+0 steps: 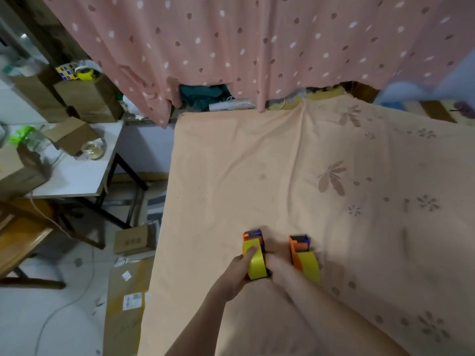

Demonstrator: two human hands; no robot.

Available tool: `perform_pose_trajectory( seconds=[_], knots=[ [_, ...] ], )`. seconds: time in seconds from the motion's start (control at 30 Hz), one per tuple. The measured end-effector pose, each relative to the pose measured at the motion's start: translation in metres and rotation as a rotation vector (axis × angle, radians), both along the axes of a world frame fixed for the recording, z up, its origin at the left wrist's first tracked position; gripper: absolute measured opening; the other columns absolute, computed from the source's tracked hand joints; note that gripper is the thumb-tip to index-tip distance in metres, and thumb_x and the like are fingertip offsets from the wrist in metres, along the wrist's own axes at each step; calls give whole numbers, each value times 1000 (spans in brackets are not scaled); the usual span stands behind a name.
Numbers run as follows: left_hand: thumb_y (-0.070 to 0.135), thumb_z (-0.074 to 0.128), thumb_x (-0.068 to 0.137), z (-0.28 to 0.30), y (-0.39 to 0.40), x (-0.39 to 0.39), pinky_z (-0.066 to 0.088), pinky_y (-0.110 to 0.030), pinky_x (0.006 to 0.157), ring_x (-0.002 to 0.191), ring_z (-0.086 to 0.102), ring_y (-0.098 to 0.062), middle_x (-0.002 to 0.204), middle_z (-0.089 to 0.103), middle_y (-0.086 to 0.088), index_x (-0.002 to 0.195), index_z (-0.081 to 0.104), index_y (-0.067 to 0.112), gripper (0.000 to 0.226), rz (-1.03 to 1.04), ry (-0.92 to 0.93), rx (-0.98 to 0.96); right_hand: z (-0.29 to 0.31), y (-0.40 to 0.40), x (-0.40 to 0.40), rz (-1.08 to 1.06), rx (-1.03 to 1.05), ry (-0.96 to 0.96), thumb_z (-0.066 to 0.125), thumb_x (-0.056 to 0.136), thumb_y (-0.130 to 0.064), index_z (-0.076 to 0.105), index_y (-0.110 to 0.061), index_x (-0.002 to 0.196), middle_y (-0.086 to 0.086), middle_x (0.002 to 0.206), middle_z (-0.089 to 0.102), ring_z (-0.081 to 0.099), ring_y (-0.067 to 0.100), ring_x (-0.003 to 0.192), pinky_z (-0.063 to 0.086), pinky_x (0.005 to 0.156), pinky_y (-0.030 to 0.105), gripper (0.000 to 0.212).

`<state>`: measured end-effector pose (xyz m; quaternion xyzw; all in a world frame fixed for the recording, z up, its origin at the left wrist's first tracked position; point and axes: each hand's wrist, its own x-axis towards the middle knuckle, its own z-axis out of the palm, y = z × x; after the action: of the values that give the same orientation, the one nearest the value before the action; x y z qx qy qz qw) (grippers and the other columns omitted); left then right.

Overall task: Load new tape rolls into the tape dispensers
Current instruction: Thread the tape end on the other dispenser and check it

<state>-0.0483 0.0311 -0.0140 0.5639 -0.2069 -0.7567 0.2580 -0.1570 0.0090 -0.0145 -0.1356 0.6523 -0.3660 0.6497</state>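
left hand grips tape dispenser, near-centre on sheet | right hand at its right side, grip unclear, blurred | second dispenser just right | tip: hold body firmly, don't bump neighbour

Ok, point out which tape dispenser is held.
The left tape dispenser, gripped by the left hand, thumb on its yellow roll; the right tape dispenser lies ungripped on the bedsheet.

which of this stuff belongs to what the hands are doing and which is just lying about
In use: tape dispenser gripped by the left hand, right hand beside it; second tape dispenser on the bedsheet.
Lying about: cardboard boxes, glass jar, Rubik's cube, dotted curtain.
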Motion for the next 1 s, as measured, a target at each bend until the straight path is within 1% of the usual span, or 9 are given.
perform_pose_trajectory(
  seconds=[0.1, 0.13, 0.27, 0.33, 0.4, 0.47, 0.67, 0.8, 1.0],
  knots=[
    [46, 52, 102, -11, 2, -1, 57, -43, 101, 113, 72, -31, 122, 74, -19, 127, 66, 6, 49, -81, -34, -13, -1, 7, 41, -747, 25, -254, 56, 98, -41, 58, -15, 132, 8, 104, 73, 68, 18, 106, 54, 88, 24, 43],
    [47, 51, 102, -15, 3, -3, 60, -36, 94, 106, 74, -25, 118, 76, -14, 125, 67, 10, 46, -97, -49, -9, -8, 9, 44, -788, -22, -254, 54, 98, -42, 58, -12, 133, 9, 117, 69, 64, 19, 115, 51, 94, 24, 46],
    [45, 49, 104, -26, 4, -8, 59, -23, 83, 98, 73, -12, 113, 74, -2, 124, 61, 20, 35, -138, -98, 0, -25, -3, 37, -663, 63, 46, 56, 94, -13, 34, -3, 153, 13, 153, 42, 42, 24, 141, 26, 120, 40, 63],
    [45, 47, 104, -31, 5, -13, 56, -33, 99, 113, 69, -18, 127, 70, -5, 134, 56, 22, 38, -152, -120, -27, -32, -4, 5, -215, 52, 203, 56, 97, -10, 54, -4, 137, 20, 137, 58, 60, 36, 122, 44, 98, 64, 41],
    [46, 48, 104, -37, 5, -17, 48, -44, 111, 124, 63, -25, 136, 64, -9, 142, 50, 19, 47, -149, -168, -38, -48, 0, -18, 82, 191, 56, 58, 95, -13, 60, -1, 125, 19, 113, 71, 71, 39, 96, 58, 74, 55, 33],
    [49, 48, 103, -41, 7, -21, 45, -49, 114, 128, 60, -28, 140, 60, -11, 146, 46, 16, 54, -154, -223, -41, -60, 1, -32, 169, 195, 62, 55, 96, -12, 60, -2, 125, 17, 109, 72, 72, 35, 91, 60, 71, 48, 32],
    [55, 48, 101, -51, 0, -10, 40, -50, 117, 133, 53, -31, 147, 50, -12, 150, 39, 17, 63, -210, -232, -13, -64, -17, -24, 548, 265, 486, 48, 102, -32, 38, -12, 148, 13, 142, 52, 53, 32, 124, 46, 102, 42, 51],
    [64, 48, 96, -59, 22, -25, 36, -44, 116, 135, 44, -27, 147, 33, -7, 153, 33, 28, 68, -272, -314, 18, -52, -3, -37, 813, 309, 637, 46, 101, -30, 44, -11, 146, 15, 132, 58, 56, 34, 117, 51, 90, 39, 48],
    [64, 60, 80, -59, 11, -20, 42, -50, 116, 134, 51, -33, 147, 46, -13, 148, 48, 29, 77, -184, -327, -49, -48, -1, -34, 520, 343, 382, 41, 95, -63, 40, -27, 147, 8, 142, 52, 50, 32, 128, 44, 99, 45, 63]
  ],
)
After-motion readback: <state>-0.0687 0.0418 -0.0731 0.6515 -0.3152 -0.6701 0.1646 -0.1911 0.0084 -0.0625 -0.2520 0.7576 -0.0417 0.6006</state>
